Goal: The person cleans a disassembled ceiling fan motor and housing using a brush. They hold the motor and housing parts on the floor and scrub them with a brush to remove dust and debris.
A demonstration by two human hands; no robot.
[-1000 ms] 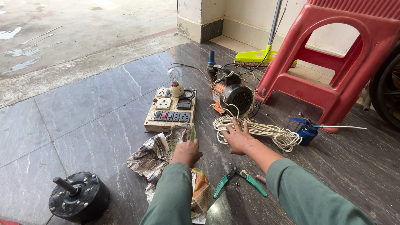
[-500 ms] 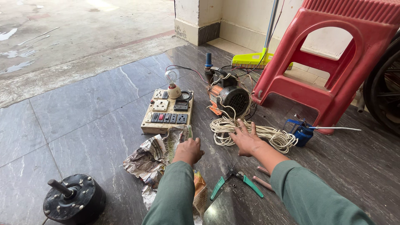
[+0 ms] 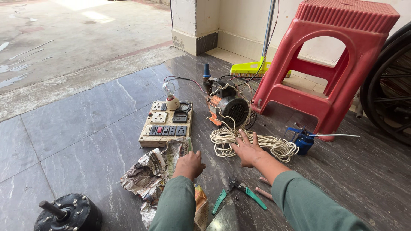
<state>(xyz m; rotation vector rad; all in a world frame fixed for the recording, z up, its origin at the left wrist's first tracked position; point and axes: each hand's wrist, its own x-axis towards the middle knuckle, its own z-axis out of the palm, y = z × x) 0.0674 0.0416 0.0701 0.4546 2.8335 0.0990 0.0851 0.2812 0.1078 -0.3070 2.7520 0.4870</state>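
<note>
Dark polished floor tiles (image 3: pixel 85 128), bare concrete beyond. Far left, black motor (image 3: pixel 68 212), well apart. Crumpled newspaper (image 3: pixel 152 173) under left hand (image 3: pixel 189 164), curled shut, contents hidden. Switchboard with bulb (image 3: pixel 166 124) just behind. Right hand (image 3: pixel 247 149) open, fingers spread on coiled white cord (image 3: pixel 252 143), likely pinning it. Green pliers (image 3: pixel 239 194) near. Red stool (image 3: pixel 334 72) crowding right; open room leftward.

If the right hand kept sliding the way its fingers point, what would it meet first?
The right hand already lies on the coil of white cord; past it, probably the dark round motor, though depth is hard to judge.
</note>
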